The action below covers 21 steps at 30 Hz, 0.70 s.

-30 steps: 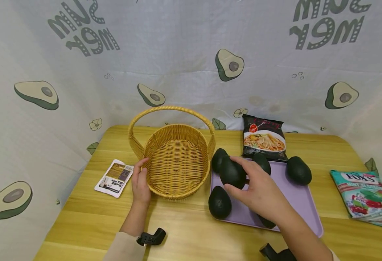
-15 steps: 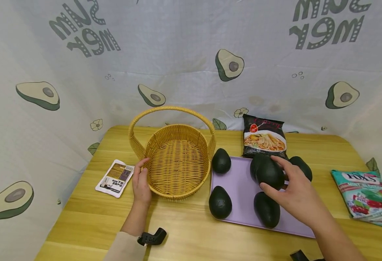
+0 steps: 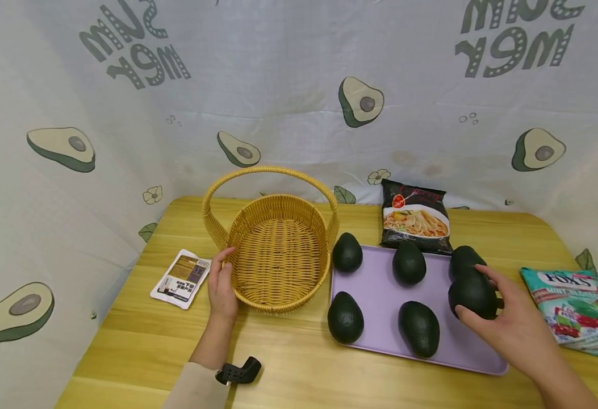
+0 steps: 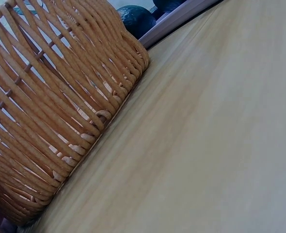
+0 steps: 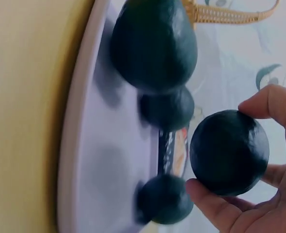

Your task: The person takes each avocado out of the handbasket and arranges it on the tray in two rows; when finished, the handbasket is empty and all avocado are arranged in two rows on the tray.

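Observation:
My right hand (image 3: 515, 321) pinches a dark green avocado (image 3: 472, 293) between thumb and fingers. In the right wrist view the held avocado (image 5: 229, 152) is in the air, apart from the lilac tray (image 5: 70, 160). Several more avocados lie on the tray (image 3: 375, 335); one (image 3: 466, 260) is partly hidden behind the held one. At the left, my left hand (image 3: 222, 289) holds the side of a yellow wicker basket (image 3: 278, 267) with an upright handle, its fingers at the rim. Only a bit of that hand shows beside the basket wall (image 4: 60, 97) in the left wrist view.
A black noodle packet (image 3: 415, 218) lies behind the tray. To its right is a teal sweets bag (image 3: 575, 309). Left of the basket lies a small white-edged pouch (image 3: 180, 279). A printed curtain (image 3: 288, 102) hangs along the table's back edge.
My right hand has carried the avocado rightward across the tray, from near the basket to the tray's right end. My left hand and the basket have stayed in place.

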Each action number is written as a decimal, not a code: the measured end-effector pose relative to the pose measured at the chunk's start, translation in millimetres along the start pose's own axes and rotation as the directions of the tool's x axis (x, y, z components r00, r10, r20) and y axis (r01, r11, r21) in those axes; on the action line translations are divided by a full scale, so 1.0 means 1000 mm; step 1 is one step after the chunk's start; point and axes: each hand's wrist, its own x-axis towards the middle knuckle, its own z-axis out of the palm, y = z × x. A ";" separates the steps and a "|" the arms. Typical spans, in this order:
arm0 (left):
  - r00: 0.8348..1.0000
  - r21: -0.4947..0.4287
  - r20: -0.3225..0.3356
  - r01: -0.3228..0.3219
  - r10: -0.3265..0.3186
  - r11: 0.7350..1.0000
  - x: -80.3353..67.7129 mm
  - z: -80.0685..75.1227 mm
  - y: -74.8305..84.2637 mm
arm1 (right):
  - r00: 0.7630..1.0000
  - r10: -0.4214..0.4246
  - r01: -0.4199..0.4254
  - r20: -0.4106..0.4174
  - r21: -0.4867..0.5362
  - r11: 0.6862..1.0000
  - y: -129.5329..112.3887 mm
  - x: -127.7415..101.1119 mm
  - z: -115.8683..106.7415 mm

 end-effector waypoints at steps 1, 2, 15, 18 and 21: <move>1.000 -0.001 -0.002 0.004 -0.004 1.000 0.000 0.000 0.000 | 1.000 0.014 -0.014 0.007 -0.006 1.000 0.003 -0.001 -0.001; 1.000 -0.002 -0.007 0.008 -0.008 1.000 0.000 0.000 0.000 | 1.000 0.023 -0.023 0.013 -0.012 1.000 0.006 -0.001 -0.002; 1.000 -0.002 -0.006 -0.006 0.006 1.000 -0.001 0.001 0.001 | 0.961 0.102 -0.068 0.258 -0.138 0.988 0.051 -0.011 0.002; 1.000 -0.004 -0.003 -0.007 0.007 1.000 0.000 0.001 0.001 | 0.941 0.141 -0.093 0.308 -0.164 0.982 0.060 -0.012 0.002; 1.000 -0.008 -0.003 -0.008 0.008 1.000 0.000 0.001 0.001 | 0.917 0.180 -0.123 0.355 -0.177 0.977 0.064 -0.014 0.002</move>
